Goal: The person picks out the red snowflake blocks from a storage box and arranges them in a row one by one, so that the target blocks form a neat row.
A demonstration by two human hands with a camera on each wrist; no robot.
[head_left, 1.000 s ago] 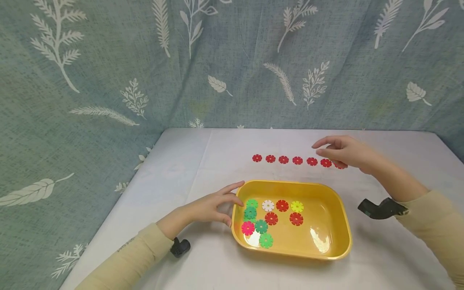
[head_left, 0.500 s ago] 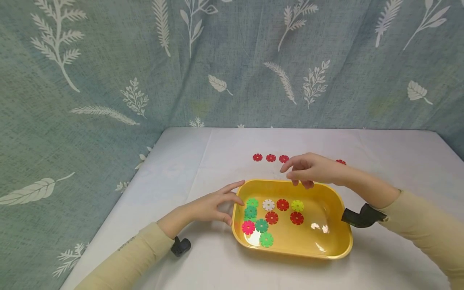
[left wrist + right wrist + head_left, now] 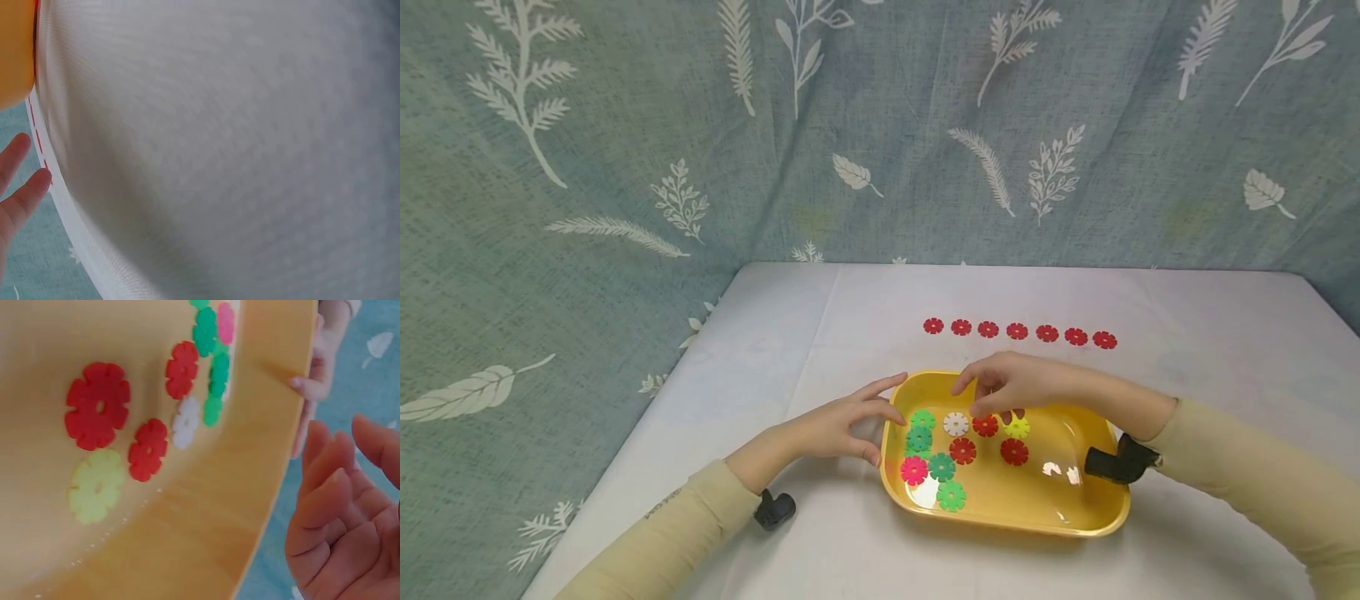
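Yellow basin (image 3: pixel 1000 505), glossy, rounded corners, standing on a white-covered table (image 3: pixel 820 542); reference point for this listing.

Left hand, one (image 3: pixel 842 427): at the basin's left end, loosely grasping its rim, a finger crooked over the edge and the thumb at the outer wall; beige sleeve (image 3: pixel 677 525) behind it.

Right hand, one (image 3: pixel 1018 380): over the basin's far half, fingers bent and released, thumb apart from them, as the right wrist view makes plain.

Contents of basin, notched discs. Reds, three: one beneath the right hand's fingertips (image 3: pixel 985 427), one a little nearer the middle (image 3: pixel 1014 452), one farther left (image 3: pixel 962 451). White disc, one (image 3: pixel 956 424), near the far wall. Yellow disc, one (image 3: pixel 97 486), near the same wall, partly covered by the right hand from where I stand. Pink disc, one (image 3: pixel 914 471), by the left wall. Greens, light and dark, gathered toward the left end, some overlapping; a light green disc (image 3: pixel 951 497) lies nearest the front wall.

Row of red discs, seven (image 3: pixel 1017 332): flat on the table beyond the basin, spaced apart.

Backdrop cloth (image 3: pixel 910 83): blue-green, white leaf pattern, rising beyond basin and table.
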